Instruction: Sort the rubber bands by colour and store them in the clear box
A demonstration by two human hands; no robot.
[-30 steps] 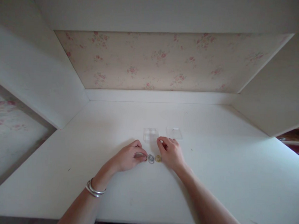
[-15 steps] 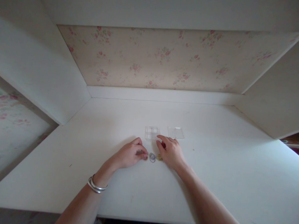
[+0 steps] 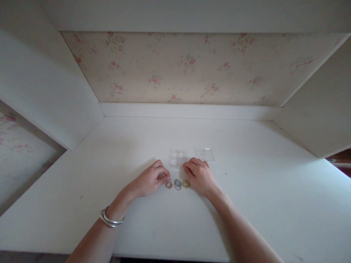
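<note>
Metal rings in a row: pinkish ring (image 3: 169, 184), silver ring (image 3: 177, 184), gold ring (image 3: 186, 183). Left hand (image 3: 150, 180) loosely curled, right hand (image 3: 199, 176) too, both empty I think. Clear box (image 3: 177, 158) just behind; next needs fine pinch.

Three small rings (image 3: 177, 184) flat in a row, touching, between the hands.
</note>
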